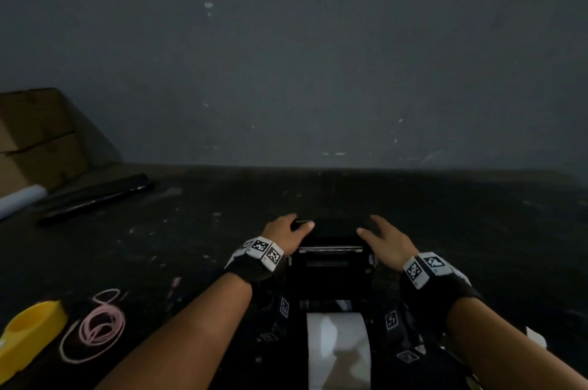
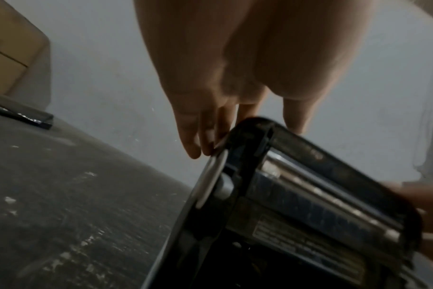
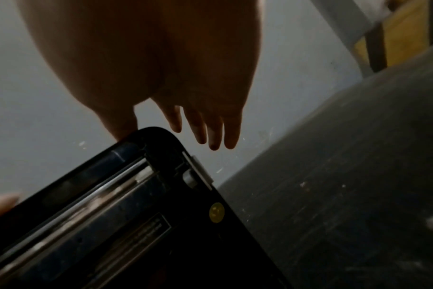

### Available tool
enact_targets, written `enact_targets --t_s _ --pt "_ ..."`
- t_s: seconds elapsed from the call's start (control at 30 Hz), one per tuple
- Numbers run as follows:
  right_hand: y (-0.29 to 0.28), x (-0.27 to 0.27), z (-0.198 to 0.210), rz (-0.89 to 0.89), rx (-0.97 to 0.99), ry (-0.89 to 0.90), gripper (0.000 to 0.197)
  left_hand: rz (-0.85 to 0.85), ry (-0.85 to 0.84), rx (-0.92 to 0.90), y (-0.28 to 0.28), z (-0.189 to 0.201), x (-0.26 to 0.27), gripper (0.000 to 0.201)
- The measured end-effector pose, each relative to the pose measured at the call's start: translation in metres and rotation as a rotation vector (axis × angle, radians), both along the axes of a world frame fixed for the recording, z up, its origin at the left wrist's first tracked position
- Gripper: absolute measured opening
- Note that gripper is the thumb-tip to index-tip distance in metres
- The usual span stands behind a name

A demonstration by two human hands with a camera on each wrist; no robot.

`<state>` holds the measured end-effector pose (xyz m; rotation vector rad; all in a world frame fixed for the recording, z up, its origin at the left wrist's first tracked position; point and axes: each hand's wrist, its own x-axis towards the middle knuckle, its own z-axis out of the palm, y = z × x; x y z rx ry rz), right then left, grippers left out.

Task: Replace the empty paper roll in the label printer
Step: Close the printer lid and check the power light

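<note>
With the printer lid [image 1: 331,232] raised in front of us at twelve o'clock, we have one hand on each of its upper corners. Our left hand [image 1: 286,232] wraps the left corner, thumb over the top edge, fingers reaching down behind it in the left wrist view. Our right hand [image 1: 386,238] is looser: its thumb touches the right corner, while the fingers [image 3: 210,127] hang straight and apart, clear of the plastic. A white paper roll [image 1: 338,348] sits in the printer [image 1: 331,265] at six o'clock, close to our body, so we judge the fresh roll is already seated and the lid is what remains.

Risks from here, as we see them:
- Uneven push: only the left hand truly grips, so the lid could twist and latch on one side alone.
- Trapped or slack paper: we cannot tell whether the paper's free end reaches the slot; closing without it fed through would leave the printer unable to feed.
- Pinched fingers: the left fingers lie behind the edge, near the hinge side.
- Dim light hides the rollers [image 2: 317,193], so misalignment may go unnoticed.

At eight o'clock on the counter [image 1: 477,214] lie a pink cord [image 1: 98,326] and a yellow object [image 1: 28,335], well apart.
</note>
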<state>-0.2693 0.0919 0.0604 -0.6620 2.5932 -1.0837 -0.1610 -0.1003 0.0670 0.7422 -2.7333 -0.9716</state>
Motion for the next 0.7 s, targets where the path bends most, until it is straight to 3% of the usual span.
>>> enact_targets --t_s 0.13,0.27,0.53,0.7 --pt "0.000 -0.004 -0.002 0.030 -0.085 -0.144 0.068 0.029 0.062 0.037 0.001 -0.006 0.003 0.056" --pt "0.011 0.009 -0.006 0.081 -0.195 -0.251 0.056 0.054 0.127 0.119 0.007 -0.013 0.016 0.054" --pt "0.050 0.039 -0.023 0.179 -0.271 -0.211 0.054 0.099 0.255 0.360 0.046 -0.024 0.062 0.060" --pt "0.077 0.077 -0.035 0.211 -0.209 -0.193 0.071 0.061 0.150 0.380 0.064 -0.035 0.098 0.070"
